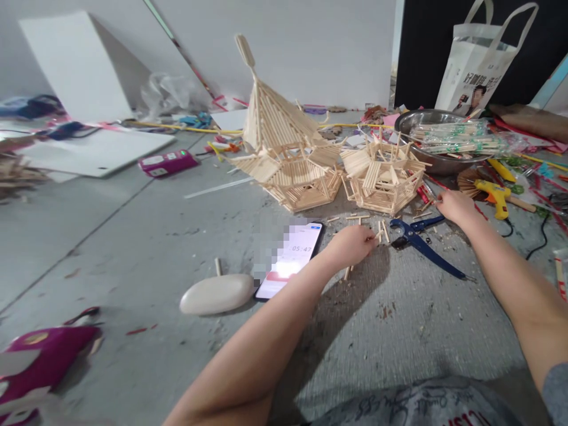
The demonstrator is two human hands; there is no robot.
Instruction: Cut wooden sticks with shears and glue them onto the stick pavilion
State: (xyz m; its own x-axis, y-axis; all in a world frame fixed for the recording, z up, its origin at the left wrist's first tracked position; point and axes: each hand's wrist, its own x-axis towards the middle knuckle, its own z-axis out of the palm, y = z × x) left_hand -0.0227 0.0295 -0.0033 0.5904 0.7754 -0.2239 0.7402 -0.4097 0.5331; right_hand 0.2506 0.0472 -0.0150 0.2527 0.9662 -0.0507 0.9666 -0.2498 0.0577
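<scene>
My left hand (355, 244) pinches a short wooden stick (378, 234) over the floor, beside a few cut stick pieces. Farther right, my right hand (452, 206) has its fingers closed by a small shiny item (428, 190), too blurred to name. Between my hands lie blue-handled pliers (421, 244). Behind them stand two structures of wooden sticks: a taller one (288, 160) with a pointed roof and a lower one (384, 174) without a peak. A lit phone (290, 260) lies left of my left hand.
A metal bowl (448, 164) of wrapped chopsticks stands at the back right, with a yellow glue gun (494, 196) before it and a white bag (481, 65) behind. A pale oval case (217, 294) lies left of the phone. Purple packages (168, 163) lie at left.
</scene>
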